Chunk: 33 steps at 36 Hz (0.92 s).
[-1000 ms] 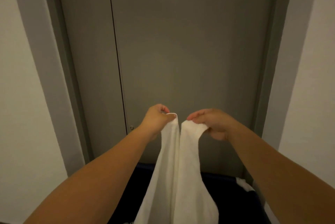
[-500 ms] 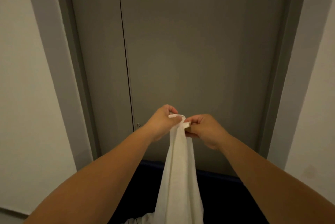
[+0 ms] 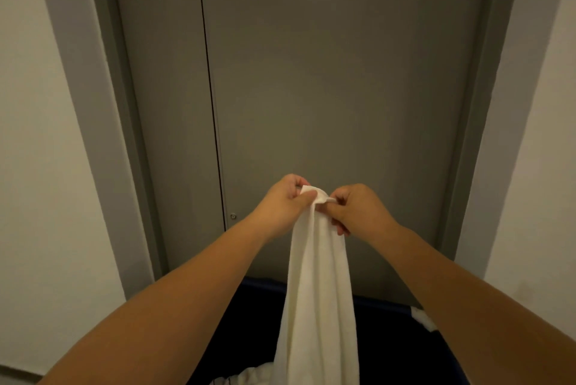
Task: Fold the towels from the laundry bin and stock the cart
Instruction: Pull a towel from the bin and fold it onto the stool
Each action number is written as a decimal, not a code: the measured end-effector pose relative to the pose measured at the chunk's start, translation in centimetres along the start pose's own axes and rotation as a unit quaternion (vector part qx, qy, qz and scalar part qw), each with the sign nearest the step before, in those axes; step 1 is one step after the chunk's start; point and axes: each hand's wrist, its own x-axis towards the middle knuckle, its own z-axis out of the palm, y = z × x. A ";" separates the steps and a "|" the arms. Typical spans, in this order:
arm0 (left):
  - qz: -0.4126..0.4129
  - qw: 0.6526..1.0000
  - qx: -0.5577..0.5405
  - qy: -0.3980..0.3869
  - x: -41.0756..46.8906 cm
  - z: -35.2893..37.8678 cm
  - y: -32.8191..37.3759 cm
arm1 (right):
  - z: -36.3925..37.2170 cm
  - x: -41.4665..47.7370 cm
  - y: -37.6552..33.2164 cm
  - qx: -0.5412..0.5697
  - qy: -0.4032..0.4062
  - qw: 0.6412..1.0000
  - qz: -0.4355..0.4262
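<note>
A white towel [image 3: 318,285] hangs lengthwise in front of me, folded in half so its two top corners meet. My left hand [image 3: 285,202] pinches the top corners between thumb and fingers. My right hand [image 3: 358,208] pinches the same top edge from the right, touching the left hand. The towel's lower end drops out of view over the dark blue laundry bin [image 3: 383,306]. More white linen [image 3: 249,377] lies in the bin at the bottom edge.
A grey double door [image 3: 327,88] stands close ahead, with grey frames and white walls [image 3: 37,166] on both sides. A bit of white cloth [image 3: 424,319] hangs over the bin's right rim.
My hands came together, bringing the towel's two top corners into one. The towel now hangs as a single narrow strip instead of two separate panels.
</note>
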 end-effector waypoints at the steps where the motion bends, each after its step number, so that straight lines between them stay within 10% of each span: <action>1: 0.001 1.000 -0.003 0.002 0.0 0.1 0.2 | -0.2 0.0 -0.1 -0.005 0.004 1.000 0.000; 20: 0.035 0.998 -0.006 -0.057 -1.1 1.1 0.3 | -1.6 0.4 0.3 -0.058 0.045 0.997 0.037; 33: 0.043 0.998 0.004 -0.046 -0.5 2.4 -0.5 | -2.5 0.2 0.5 -0.093 -0.016 0.983 -0.155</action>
